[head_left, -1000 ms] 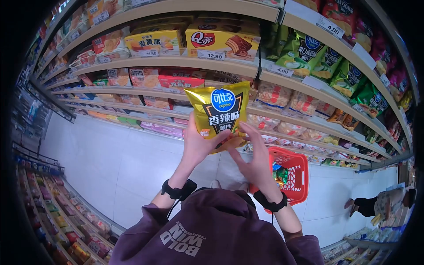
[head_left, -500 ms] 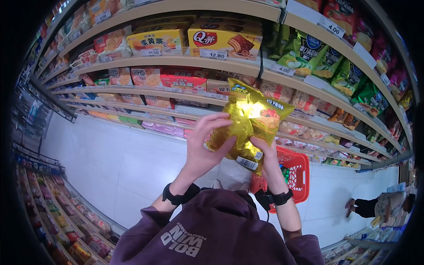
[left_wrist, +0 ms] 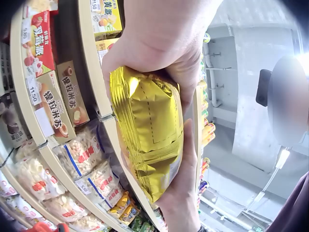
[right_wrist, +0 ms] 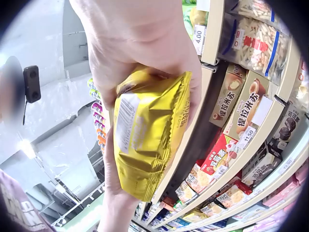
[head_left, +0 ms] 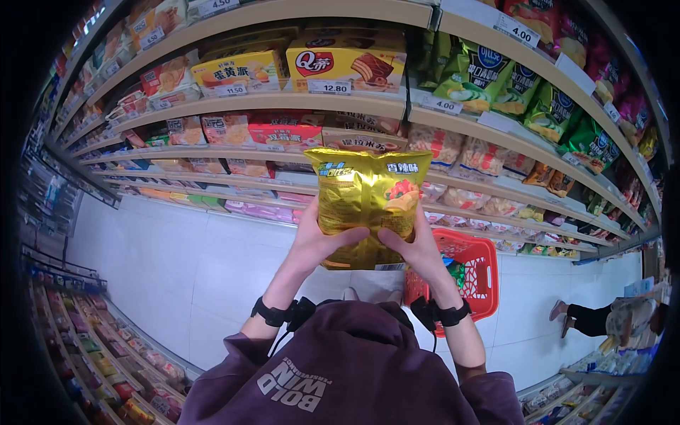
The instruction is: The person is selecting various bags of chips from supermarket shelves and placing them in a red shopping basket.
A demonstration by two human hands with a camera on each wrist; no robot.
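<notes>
A shiny gold snack bag (head_left: 365,202) is held upright in front of the chest, its printed back with a lengthwise seam facing the head view. The left hand (head_left: 312,237) grips its left side and the right hand (head_left: 418,248) its right side, both thumbs lying across the lower back. Most other fingers are hidden behind the bag. In the left wrist view the bag's crimped end (left_wrist: 145,130) shows beneath the left hand (left_wrist: 159,43). A barcode (right_wrist: 127,121) is visible on the bag under the right hand (right_wrist: 140,43) in the right wrist view.
Shelves of boxed pies (head_left: 347,64) and bagged snacks (head_left: 474,74) curve across the front. A red basket (head_left: 485,283) holding green and blue packets stands on the floor at right. Another person (head_left: 609,319) is farther right, and more shelves (head_left: 106,347) stand at lower left.
From its front showing, the bag has been turned round to its back, passing through a tilt, and now stands straighter and more central. The left hand has moved from spread fingers to gripping its side.
</notes>
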